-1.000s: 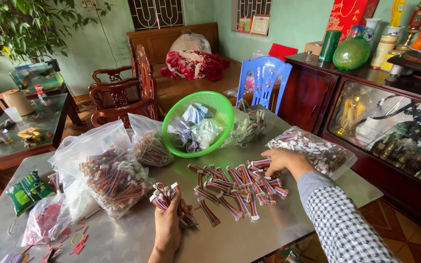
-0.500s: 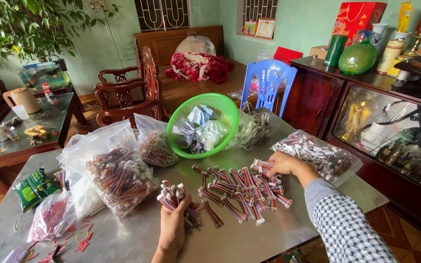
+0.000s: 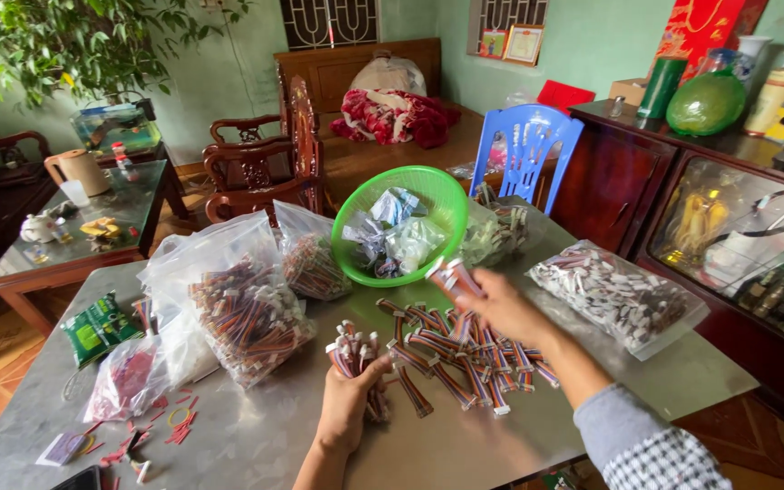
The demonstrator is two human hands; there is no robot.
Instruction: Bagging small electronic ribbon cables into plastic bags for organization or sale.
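My left hand (image 3: pixel 348 406) grips a thick bundle of short multicoloured wire harnesses with white connectors (image 3: pixel 353 352), held upright on the grey table (image 3: pixel 256 436). My right hand (image 3: pixel 499 307) is lifted above a loose pile of the same harnesses (image 3: pixel 455 358) and holds a small bunch of them (image 3: pixel 452 273) between its fingers, near the green basket's rim.
A tilted green plastic basket (image 3: pixel 437 195) holds crumpled clear bags. Clear bags full of harnesses lie at the left (image 3: pixel 242 313), behind it (image 3: pixel 312 263) and at the right (image 3: pixel 614 295). A green packet (image 3: pixel 97 328), red scraps and rubber bands sit at the left. A blue plastic chair (image 3: pixel 528 145) stands behind.
My right hand has risen from the pile's right side and moved left toward the basket with a small bunch of harnesses. My left hand keeps its bundle, slightly shifted.
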